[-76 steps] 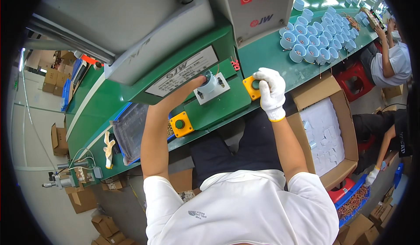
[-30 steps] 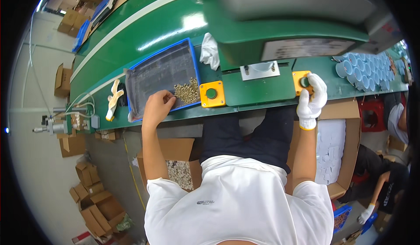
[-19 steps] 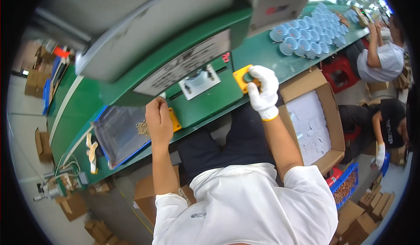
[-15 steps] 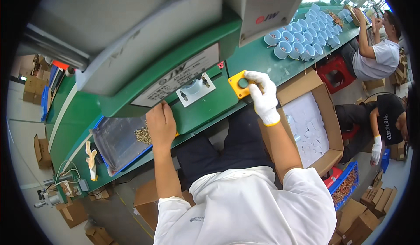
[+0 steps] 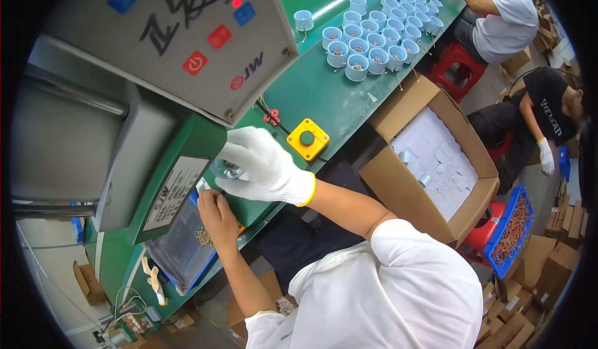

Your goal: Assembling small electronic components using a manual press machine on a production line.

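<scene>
Cup, smooth and rounded, sits by the press head, mostly hidden; its mouth's direction and long axis cannot be told. From the left: brassy bits in a tray; the bare left hand, fingers curled, hold unclear; the knit-gloved right hand, curved around the cup; a square yellow box.

Gloved right hand, centre: knit cloth, matt. Cups, upper right: smooth plastic, slight sheen. Worktable: smooth, glossy streaks toward top. Rods, left: polished metal. Carton, right: matt cardboard. Shirt, bottom: matt cloth, creased.
</scene>
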Demonstrator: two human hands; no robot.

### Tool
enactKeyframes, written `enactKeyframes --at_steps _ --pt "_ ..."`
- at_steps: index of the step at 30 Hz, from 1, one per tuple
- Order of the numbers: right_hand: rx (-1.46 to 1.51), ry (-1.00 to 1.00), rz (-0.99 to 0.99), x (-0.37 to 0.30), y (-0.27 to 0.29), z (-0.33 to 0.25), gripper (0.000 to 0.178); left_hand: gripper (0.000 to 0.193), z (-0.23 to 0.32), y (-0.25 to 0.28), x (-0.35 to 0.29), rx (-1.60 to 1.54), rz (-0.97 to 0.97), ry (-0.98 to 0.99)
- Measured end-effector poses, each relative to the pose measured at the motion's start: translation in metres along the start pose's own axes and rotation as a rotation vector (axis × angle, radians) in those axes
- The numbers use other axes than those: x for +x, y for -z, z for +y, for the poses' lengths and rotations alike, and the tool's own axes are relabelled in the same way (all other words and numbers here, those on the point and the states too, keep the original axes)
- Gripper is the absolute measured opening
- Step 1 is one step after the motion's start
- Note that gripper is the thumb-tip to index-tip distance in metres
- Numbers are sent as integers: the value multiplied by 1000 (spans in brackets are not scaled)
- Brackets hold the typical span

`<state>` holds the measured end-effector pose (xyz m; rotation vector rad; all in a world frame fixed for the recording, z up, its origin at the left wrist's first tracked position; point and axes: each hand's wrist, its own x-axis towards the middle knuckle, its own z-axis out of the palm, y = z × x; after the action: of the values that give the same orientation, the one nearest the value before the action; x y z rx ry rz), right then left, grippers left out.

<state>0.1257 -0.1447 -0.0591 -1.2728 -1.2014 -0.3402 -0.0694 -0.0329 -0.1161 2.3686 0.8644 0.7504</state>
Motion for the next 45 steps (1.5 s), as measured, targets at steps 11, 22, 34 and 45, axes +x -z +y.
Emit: enactKeyframes --at_steps 11,22,34,45 --pt "-678 -374 -281 88 53 226 25 8 5 1 3 43 -32 -25" --pt "-1203 16 106 -18 178 142 38 7 -1 3 3 2 -36 12" --pt "-6 -94 -57 -7 42 -2 52 18 -10 0 1 9 -30 9" --pt "-112 -153 -200 -21 0 9 87 21 -1 4 0 28 -45 40"
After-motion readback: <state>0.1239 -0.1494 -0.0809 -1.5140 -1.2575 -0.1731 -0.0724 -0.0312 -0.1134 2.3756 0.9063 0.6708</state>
